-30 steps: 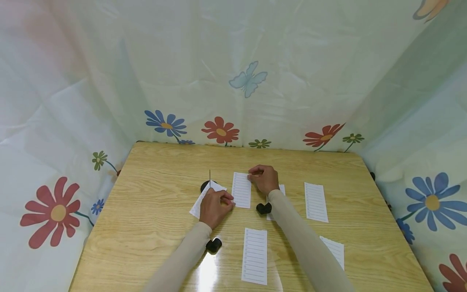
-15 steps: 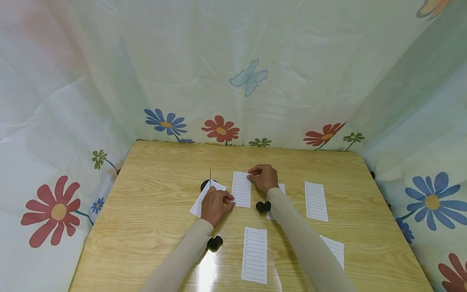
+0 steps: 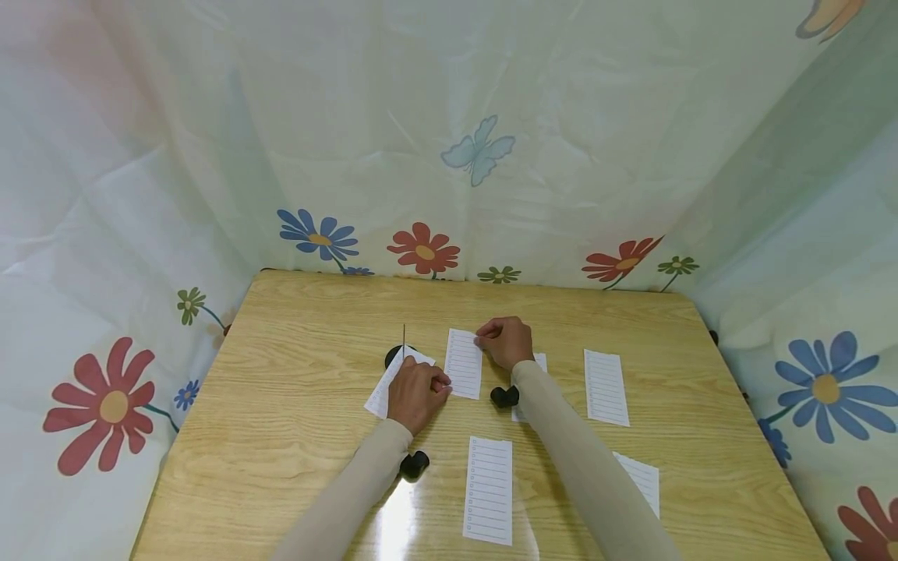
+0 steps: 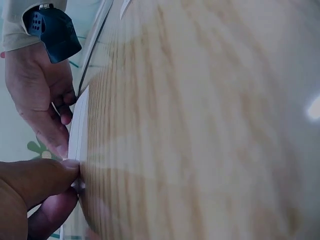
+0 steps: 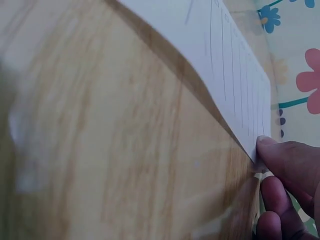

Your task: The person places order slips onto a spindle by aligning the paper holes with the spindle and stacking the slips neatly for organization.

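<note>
Both hands hold a lined white paper slip (image 3: 463, 365) with a column of checkboxes, in the head view's middle. My left hand (image 3: 414, 396) pinches its near left corner between thumb and finger. The far right corner is pinched by my right hand (image 3: 510, 343); in the right wrist view the thumb (image 5: 287, 157) lies on top and the paper bows slightly above the table. Just left stands a bill spike, a thin upright rod (image 3: 404, 336) on a round black base (image 3: 390, 358). Another slip (image 3: 379, 401) lies slanted across that base, partly hidden by my left hand.
More lined slips lie on the wooden table (image 3: 295, 366): one slip (image 3: 487, 491) near the front, another slip (image 3: 606, 387) at right. A third slip (image 3: 640, 477) and a fourth slip (image 3: 541, 362) are partly covered by my right arm. A flowered curtain (image 3: 351, 156) surrounds the table.
</note>
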`<state>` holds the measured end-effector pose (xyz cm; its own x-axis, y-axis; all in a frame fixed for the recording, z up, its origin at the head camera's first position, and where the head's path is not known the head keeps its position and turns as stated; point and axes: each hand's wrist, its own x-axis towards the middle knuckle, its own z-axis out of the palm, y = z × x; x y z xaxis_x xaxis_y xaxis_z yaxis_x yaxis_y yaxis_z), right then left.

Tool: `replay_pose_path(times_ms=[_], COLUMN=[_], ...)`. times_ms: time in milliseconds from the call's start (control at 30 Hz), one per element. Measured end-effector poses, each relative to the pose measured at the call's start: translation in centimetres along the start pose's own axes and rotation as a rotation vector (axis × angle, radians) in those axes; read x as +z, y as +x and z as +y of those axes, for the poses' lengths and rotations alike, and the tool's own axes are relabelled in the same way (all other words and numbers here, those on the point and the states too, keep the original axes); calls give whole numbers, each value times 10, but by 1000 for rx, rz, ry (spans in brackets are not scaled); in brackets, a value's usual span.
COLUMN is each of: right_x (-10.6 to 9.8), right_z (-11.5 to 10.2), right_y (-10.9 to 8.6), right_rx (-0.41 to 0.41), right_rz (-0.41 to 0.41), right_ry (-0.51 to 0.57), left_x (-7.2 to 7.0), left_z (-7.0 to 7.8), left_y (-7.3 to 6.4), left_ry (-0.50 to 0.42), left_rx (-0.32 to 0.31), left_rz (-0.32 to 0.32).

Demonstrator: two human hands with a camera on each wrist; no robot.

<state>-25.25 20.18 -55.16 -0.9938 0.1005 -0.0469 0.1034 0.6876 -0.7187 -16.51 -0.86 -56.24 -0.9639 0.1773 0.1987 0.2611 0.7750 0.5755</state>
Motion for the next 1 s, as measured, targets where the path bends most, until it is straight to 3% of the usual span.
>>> replay_pose_path(times_ms=[400, 1000], right_x=[-2, -11], right_z=[-2, -5], right_y=[-5, -11], right_rx=[12, -41], right_rz=[-32, -185], right_ry=[41, 187], left_x=[3, -16], left_z=[1, -2], left_y=[-6, -15], left_ry=[-28, -247], left_rx=[-6, -68], left_rz=[19, 100])
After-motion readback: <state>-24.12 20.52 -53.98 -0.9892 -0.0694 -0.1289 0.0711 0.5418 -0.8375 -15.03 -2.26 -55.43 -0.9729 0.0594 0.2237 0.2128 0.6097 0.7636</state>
